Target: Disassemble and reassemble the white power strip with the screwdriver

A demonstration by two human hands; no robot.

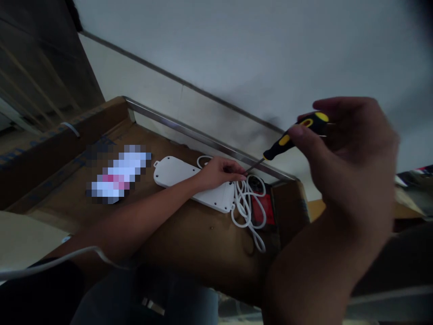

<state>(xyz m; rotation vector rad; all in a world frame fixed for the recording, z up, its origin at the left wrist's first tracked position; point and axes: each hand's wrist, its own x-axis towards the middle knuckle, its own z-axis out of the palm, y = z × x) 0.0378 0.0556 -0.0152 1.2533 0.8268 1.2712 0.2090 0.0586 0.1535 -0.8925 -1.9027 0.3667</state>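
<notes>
Screwdriver [284, 143] slanting down from your right hand [355, 151], thumb and fingers clamped on its black-and-yellow handle! The tip sits right by the fingertips of your left hand [216, 174]; whether they pinch anything, I cannot tell. Steady here: let that left hand weigh on the white power strip [179, 174] so it can't slide, line the shaft up before you lean on it, and mind those fingertips, a slip could catch them. And the strip itself: flat on brown cardboard [189, 234], smooth, rounded at its left end, dotted with what look like screw holes, white cord [239, 198] bunched at its right.
</notes>
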